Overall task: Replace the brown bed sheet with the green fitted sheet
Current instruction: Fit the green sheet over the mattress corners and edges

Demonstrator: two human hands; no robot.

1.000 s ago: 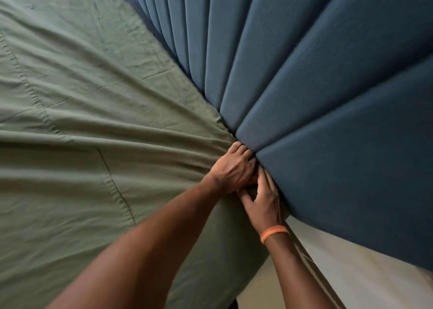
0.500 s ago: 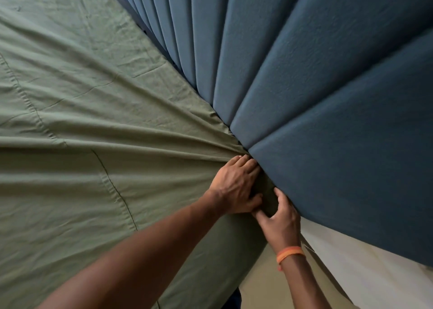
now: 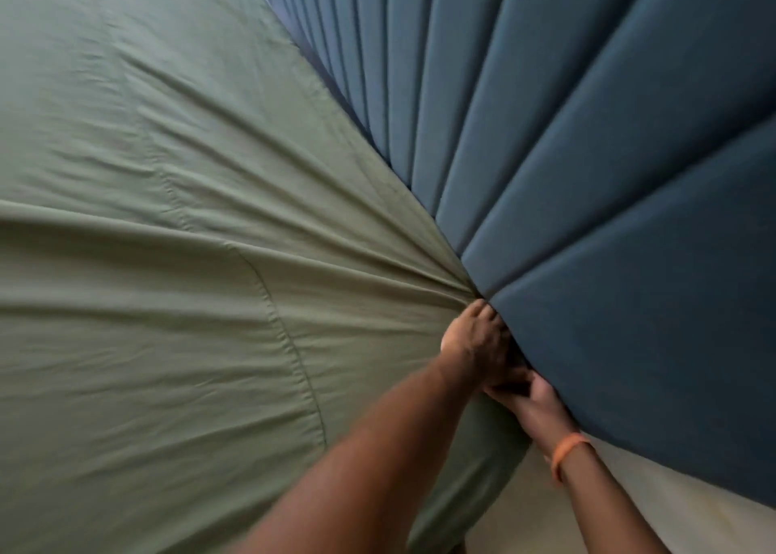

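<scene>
Head view: the green fitted sheet (image 3: pixel 176 259) covers the bed, its creases fanning toward the corner beside the blue padded headboard (image 3: pixel 588 175). The left hand (image 3: pixel 476 339) presses into the gap there, fingers curled over the sheet's edge. The right hand (image 3: pixel 531 406), orange wristband (image 3: pixel 569 455) on its wrist, sits just below, touching the left; its grip I cannot tell.

the green fitted sheet (image 3: pixel 176 284) lies spread over the bed, creases apparently fanning from its headboard-side corner.
</scene>
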